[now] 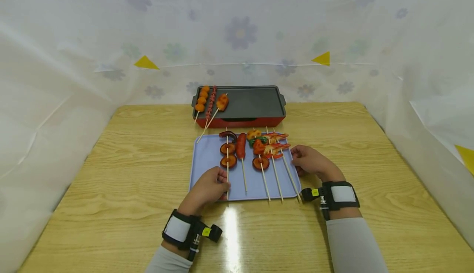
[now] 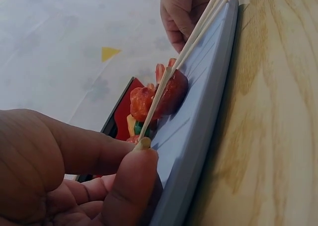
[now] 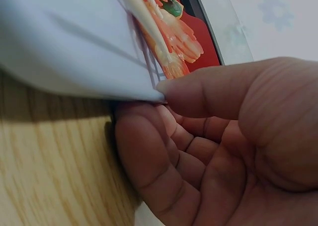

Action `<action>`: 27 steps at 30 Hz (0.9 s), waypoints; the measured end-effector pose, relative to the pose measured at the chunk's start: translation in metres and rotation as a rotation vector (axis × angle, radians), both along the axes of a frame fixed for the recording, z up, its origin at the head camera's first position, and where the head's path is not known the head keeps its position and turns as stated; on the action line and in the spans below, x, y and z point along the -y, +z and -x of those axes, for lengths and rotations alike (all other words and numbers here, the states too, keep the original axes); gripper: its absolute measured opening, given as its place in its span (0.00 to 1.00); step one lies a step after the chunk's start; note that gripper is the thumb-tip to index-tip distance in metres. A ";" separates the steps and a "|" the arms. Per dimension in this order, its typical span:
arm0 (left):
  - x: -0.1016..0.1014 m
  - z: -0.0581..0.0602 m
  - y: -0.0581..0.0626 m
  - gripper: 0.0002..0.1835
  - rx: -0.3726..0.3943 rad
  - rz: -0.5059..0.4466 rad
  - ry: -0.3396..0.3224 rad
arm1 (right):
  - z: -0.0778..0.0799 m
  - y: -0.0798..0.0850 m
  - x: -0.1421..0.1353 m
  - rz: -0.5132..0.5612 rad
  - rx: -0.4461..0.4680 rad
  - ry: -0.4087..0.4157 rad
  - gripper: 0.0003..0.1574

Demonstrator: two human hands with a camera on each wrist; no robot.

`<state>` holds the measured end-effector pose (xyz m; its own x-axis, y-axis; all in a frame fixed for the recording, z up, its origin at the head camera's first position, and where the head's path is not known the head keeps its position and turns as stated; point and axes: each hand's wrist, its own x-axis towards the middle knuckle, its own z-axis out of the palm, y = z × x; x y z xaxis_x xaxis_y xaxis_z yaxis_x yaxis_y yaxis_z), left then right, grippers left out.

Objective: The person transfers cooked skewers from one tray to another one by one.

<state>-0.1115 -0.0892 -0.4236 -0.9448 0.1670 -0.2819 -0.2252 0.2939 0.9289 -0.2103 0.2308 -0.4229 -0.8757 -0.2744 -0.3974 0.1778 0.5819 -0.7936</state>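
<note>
My left hand [image 1: 210, 186] pinches the lower end of a wooden skewer between thumb and index finger; the tip of the stick [image 2: 144, 142] shows between them. Two round brown mushroom-like slices [image 1: 228, 161] and a dark curled tentacle-like piece [image 1: 228, 134] are threaded on that skewer, over the left part of a pale blue tray [image 1: 207, 149]. At the tray's right edge, my right hand [image 1: 311, 160] grips the rim [image 3: 144, 93], thumb above and fingers curled below. To the right of the held skewer lie a red sausage skewer [image 1: 241, 146], a mixed skewer [image 1: 261, 163] and shrimp skewers [image 1: 277, 146].
Behind the tray stands a red and black grill [image 1: 252, 102]. On its left side rest an orange ball skewer [image 1: 202, 98], a thin red beaded skewer [image 1: 211, 103] and an orange-brown meat skewer [image 1: 222, 102], whose stick reaches the tray's corner. A floral sheet [image 1: 240, 30] surrounds the wooden table [image 1: 140, 162].
</note>
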 end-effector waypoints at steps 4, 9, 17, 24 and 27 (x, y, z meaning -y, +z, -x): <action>0.000 0.000 0.001 0.09 0.003 0.007 -0.009 | 0.000 0.000 0.000 0.006 -0.005 0.004 0.22; 0.001 0.000 0.000 0.09 0.002 0.037 -0.028 | 0.001 -0.001 -0.001 -0.002 -0.001 -0.002 0.21; 0.001 0.001 0.001 0.10 0.020 0.064 -0.006 | 0.000 0.001 0.000 -0.008 -0.001 0.000 0.21; 0.005 0.003 0.001 0.08 -0.018 0.138 0.046 | 0.000 0.002 0.001 -0.003 0.002 -0.003 0.21; 0.005 0.004 0.002 0.07 -0.048 0.154 0.085 | 0.000 0.001 0.000 -0.003 0.000 0.002 0.21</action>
<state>-0.1153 -0.0942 -0.4212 -0.9666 0.0440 -0.2526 -0.2123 0.4153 0.8846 -0.2105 0.2311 -0.4218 -0.8751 -0.2745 -0.3985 0.1771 0.5846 -0.7917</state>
